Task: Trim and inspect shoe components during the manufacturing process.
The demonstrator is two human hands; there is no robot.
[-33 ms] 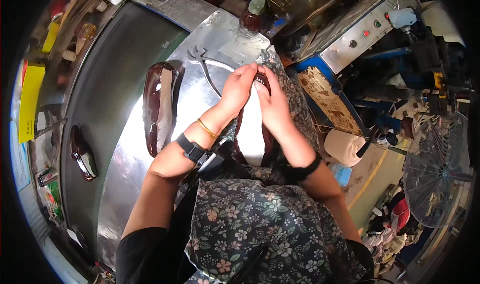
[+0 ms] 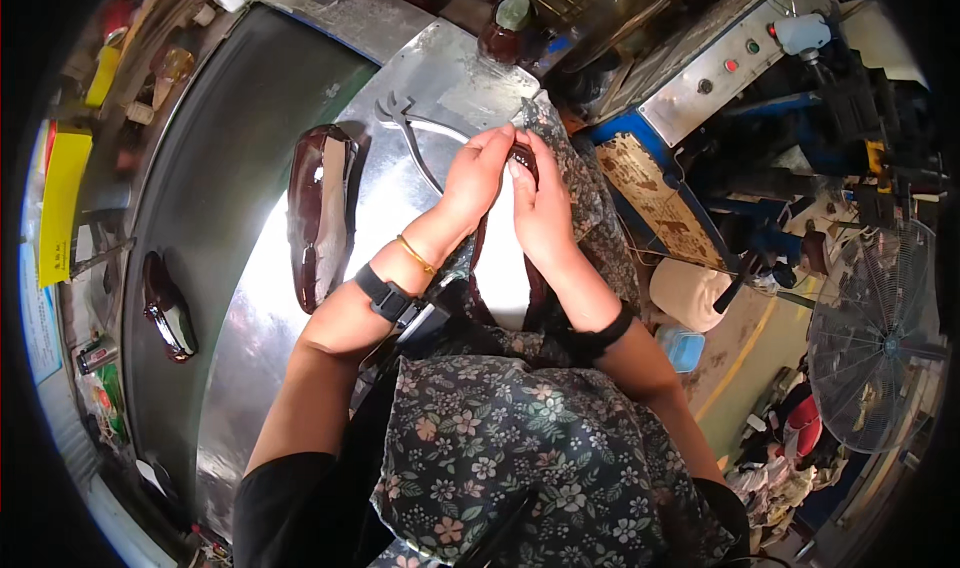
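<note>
Pinching dark shoe (image 2: 524, 158): left hand (image 2: 478, 176), right hand (image 2: 540, 213) grip clenched; long axis toward body.

The shoe (image 2: 505, 268) gripped between the left hand (image 2: 478, 173) and the right hand (image 2: 540, 208) is glossy dark brown with a pale, whitish insole. A second shoe (image 2: 318, 213) on the silver metal table (image 2: 270, 298) shows the same dark brown with a beige lining, and a third (image 2: 168, 308) on the dull grey belt (image 2: 215, 198) is dark brown too. The apron (image 2: 520, 448) is dark with small pink, cream and green flowers. A gold bangle (image 2: 417, 255) and black wristbands (image 2: 385, 293) ring the wrists. The pliers (image 2: 410, 128) are grey steel.
</note>
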